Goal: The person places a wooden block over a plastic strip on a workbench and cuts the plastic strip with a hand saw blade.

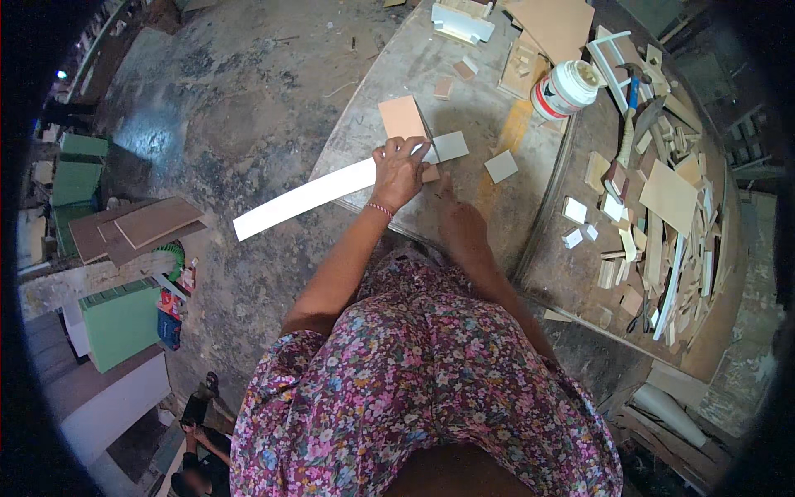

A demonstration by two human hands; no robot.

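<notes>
White strip point(306, 195) gripped under L hand point(398, 176), R hand point(460, 219) just beside, grip unclear

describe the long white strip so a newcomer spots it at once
Find the grey worktable in front of the person, then the left hand near its left corner, a striped bracelet on the wrist. The white strip runs out from under that hand. Unlike the short pieces nearby, it reaches past the table edge.
</notes>
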